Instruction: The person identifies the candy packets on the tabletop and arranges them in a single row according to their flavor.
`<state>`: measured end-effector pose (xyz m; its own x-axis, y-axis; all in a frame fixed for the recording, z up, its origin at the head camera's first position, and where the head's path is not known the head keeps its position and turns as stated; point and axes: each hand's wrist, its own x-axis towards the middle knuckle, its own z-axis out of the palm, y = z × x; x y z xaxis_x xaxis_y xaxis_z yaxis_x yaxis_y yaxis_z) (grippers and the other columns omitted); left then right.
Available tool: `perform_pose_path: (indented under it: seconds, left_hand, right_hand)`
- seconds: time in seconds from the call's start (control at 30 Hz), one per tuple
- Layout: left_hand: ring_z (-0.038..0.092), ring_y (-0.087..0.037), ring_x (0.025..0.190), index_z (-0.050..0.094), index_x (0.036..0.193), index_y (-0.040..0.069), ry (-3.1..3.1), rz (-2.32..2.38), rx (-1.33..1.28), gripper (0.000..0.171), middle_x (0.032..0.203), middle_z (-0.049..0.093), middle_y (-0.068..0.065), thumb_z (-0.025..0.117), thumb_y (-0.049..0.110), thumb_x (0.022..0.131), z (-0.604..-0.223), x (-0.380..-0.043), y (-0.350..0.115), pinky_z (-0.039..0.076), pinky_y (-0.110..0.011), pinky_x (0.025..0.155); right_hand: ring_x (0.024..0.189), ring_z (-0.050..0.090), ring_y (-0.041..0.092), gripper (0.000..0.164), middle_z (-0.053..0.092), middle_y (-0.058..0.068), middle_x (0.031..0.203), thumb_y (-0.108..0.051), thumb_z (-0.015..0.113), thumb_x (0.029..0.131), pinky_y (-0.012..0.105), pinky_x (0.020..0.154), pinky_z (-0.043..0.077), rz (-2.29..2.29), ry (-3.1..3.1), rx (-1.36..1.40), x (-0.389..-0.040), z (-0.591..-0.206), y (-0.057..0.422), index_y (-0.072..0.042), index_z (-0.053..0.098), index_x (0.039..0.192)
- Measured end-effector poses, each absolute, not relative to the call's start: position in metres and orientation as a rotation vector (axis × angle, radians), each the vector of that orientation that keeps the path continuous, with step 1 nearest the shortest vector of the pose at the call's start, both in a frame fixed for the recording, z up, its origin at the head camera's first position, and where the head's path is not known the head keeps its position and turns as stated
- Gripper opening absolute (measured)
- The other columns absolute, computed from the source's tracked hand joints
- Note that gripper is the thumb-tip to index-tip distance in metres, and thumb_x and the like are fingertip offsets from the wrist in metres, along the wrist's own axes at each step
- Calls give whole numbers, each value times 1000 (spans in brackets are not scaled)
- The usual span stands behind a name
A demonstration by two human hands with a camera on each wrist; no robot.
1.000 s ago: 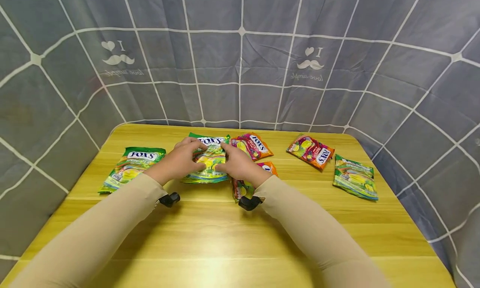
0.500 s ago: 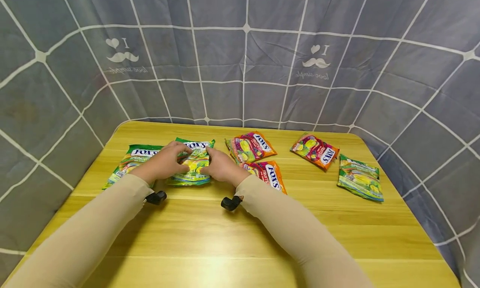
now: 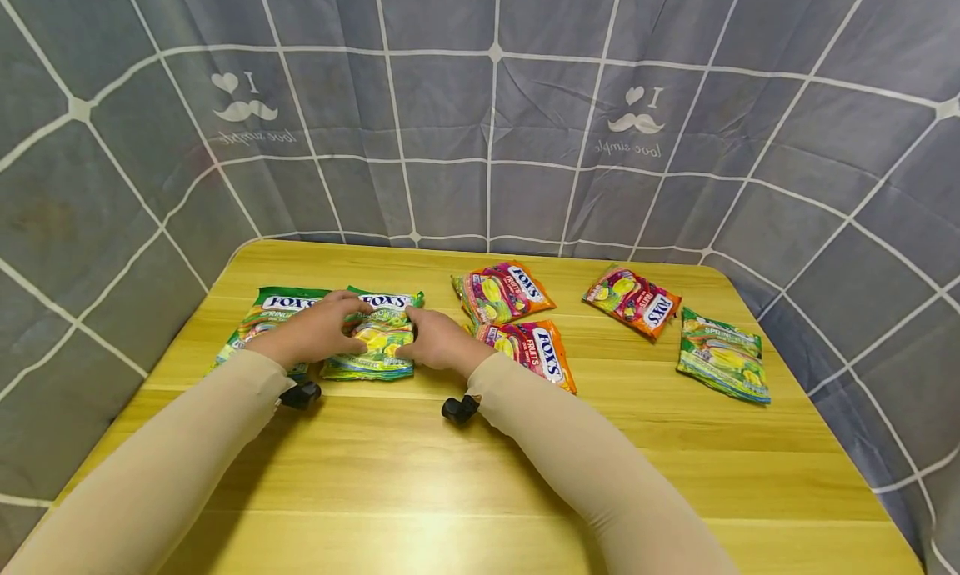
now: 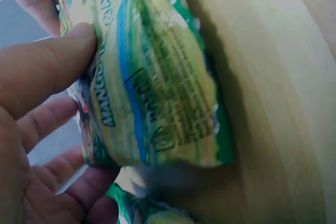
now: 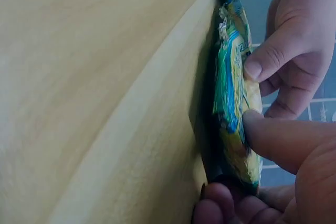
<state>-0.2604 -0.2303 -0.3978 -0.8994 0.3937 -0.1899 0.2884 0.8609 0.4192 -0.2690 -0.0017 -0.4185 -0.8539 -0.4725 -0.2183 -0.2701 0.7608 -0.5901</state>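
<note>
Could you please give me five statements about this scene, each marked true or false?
1. The left hand and right hand hold the same green packet. True.
2. Both forearms are bare. False: beige sleeves cover them.
3. Three orange-and-purple packets lie on the table. True.
4. An orange-and-purple one lies farthest right. False: the rightmost packet is green.
5. The curtain is plain red. False: it is gray with white lines.

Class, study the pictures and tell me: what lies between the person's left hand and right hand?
A green FOX'S packet lies between the left hand and the right hand, as the head view shows; the right wrist view shows both hands touching it.
</note>
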Motion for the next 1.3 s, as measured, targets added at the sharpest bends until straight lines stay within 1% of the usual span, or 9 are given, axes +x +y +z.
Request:
perform_pose_path:
  seconds: [0.03,0.1,0.17,0.33,0.53,0.7,0.83,1.1,1.3]
  left_hand:
    - [36,-56,148,49,156,6,2762,552,505,70,168,26,-31,77,31,98,-396,-260,-231,40,-71,114]
    - [36,-57,148,47,158,6,2759,525,478,73,169,23,-31,77,34,98,-394,-260,-233,40,-72,113]
    - [35,-57,149,46,158,5,2756,512,463,75,169,24,-32,77,36,98,-393,-260,-235,38,-73,114]
    - [30,-56,152,46,158,3,2730,521,465,77,166,31,-32,78,36,96,-392,-262,-241,31,-73,119]
    - [27,-58,153,42,160,4,2687,490,480,82,167,28,-32,78,39,96,-390,-264,-243,30,-73,119]
    - [34,-56,150,42,160,4,2668,484,478,82,165,33,-32,77,42,97,-389,-262,-243,35,-72,116]
    - [40,-54,147,42,160,5,2657,486,461,82,163,39,-30,77,43,96,-391,-259,-245,38,-71,114]
    - [43,-54,144,44,159,4,2653,482,446,81,158,44,-31,79,41,95,-392,-260,-244,40,-70,113]
    - [45,-53,143,43,158,4,2625,500,434,81,157,44,-32,79,40,96,-390,-262,-243,42,-69,111]
  right_hand:
    - [151,47,25,87,47,11,164,-34,75,100,39,124,40,-777,2602,-577,-269,-418,-1,-10,27,168]
    - [150,48,24,86,49,11,163,-37,74,100,39,123,40,-726,2609,-596,-269,-417,-1,-11,28,168]
    - [149,49,25,85,50,12,162,-40,73,100,39,123,41,-679,2614,-622,-270,-416,-1,-11,30,167]
    - [152,45,27,85,46,13,165,-43,72,100,39,125,39,-618,2606,-651,-272,-415,-2,-12,31,167]
    - [155,41,26,84,43,10,167,-40,73,100,39,127,35,-657,2574,-659,-275,-417,1,-14,30,168]
    - [156,40,26,85,43,9,167,-41,73,100,38,127,34,-649,2572,-663,-275,-420,1,-16,29,168]
    - [154,42,26,86,45,8,166,-42,74,99,37,126,36,-606,2580,-672,-274,-422,-1,-17,29,168]
    - [153,44,25,85,47,7,165,-42,76,97,36,126,37,-594,2593,-656,-272,-422,-4,-19,34,166]
    - [153,44,25,83,48,6,164,-43,76,97,36,125,37,-558,2612,-650,-273,-422,-4,-20,36,166]
